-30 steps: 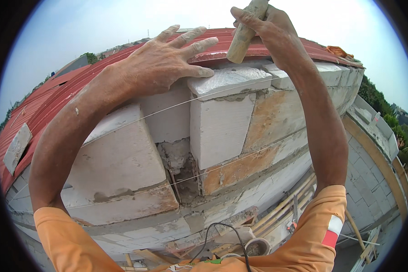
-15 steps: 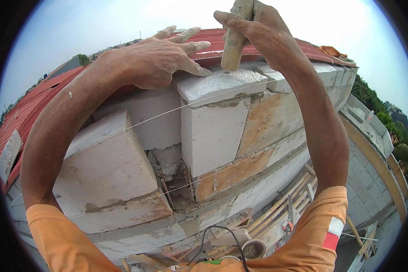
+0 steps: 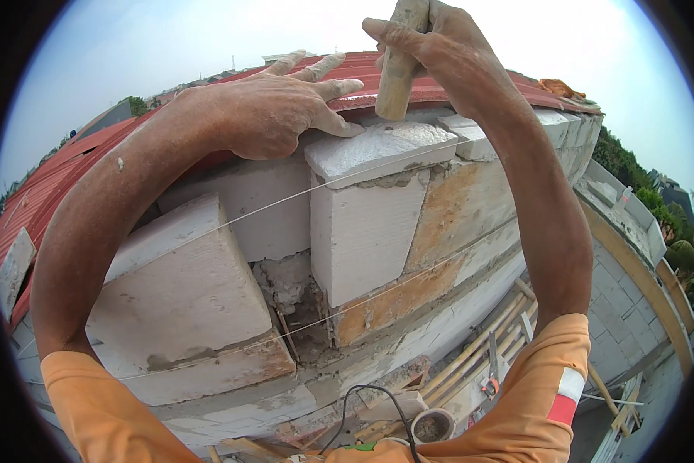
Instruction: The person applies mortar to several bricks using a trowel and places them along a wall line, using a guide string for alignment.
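Observation:
My left hand (image 3: 274, 108) lies flat with fingers spread on the back edge of a white block slab (image 3: 382, 150) that caps the top of a block wall. My right hand (image 3: 440, 42) is shut on a wooden tool handle (image 3: 397, 73), held upright, its lower end just above the slab. The tool's head is out of view above the frame. Under the slab stands a tall white block (image 3: 362, 231) with mortar at the joint. Two taut guide strings (image 3: 285, 199) run across the wall face.
A large loose white block (image 3: 181, 289) sits lower left, with a rubble-filled gap (image 3: 293, 301) beside it. A red roof (image 3: 69, 166) lies behind the wall. Below are wooden planks (image 3: 470, 359), a bucket (image 3: 432, 424) and a black cable (image 3: 362, 401). A lower block wall (image 3: 633, 309) runs right.
The view has shifted closer to the wall top. My right hand has lowered the wooden handle toward the slab. My left hand stays spread on the slab's back edge.

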`<state>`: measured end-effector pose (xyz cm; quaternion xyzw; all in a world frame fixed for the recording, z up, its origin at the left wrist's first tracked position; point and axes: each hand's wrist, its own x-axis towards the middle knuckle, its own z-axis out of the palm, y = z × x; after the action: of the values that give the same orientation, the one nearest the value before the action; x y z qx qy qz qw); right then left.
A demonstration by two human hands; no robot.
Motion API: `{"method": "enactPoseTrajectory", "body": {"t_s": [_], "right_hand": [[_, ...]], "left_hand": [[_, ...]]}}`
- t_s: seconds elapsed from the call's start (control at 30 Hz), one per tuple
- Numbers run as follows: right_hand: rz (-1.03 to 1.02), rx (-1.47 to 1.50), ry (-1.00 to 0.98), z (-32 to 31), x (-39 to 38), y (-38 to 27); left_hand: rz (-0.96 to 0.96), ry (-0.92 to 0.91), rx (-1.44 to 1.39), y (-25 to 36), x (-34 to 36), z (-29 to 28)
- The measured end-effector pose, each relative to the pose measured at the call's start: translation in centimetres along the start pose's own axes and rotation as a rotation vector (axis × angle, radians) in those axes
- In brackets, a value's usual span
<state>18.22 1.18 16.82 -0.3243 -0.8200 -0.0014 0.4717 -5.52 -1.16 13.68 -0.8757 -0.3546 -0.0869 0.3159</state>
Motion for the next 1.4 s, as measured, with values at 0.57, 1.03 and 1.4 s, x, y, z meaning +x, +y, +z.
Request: {"method": "enactPoseTrajectory", "body": {"t_s": [0.57,1.03,1.4], "right_hand": [[0.176,-0.051,-0.155,-1.3,-0.3,0.7],[0.533,-0.022,-0.311,-1.3,-0.7,-0.3],[0.471,-0.003,-0.260,-1.3,-1.1,0.9]], "left_hand": [[-0.035,-0.071,-0.060,0.1,-0.1,-0.3],[-0.024,-0.088,-0.066,-0.1,-0.3,-0.5],[-0.024,-0.047,-0.020,0.3,0.0,0.0]]}}
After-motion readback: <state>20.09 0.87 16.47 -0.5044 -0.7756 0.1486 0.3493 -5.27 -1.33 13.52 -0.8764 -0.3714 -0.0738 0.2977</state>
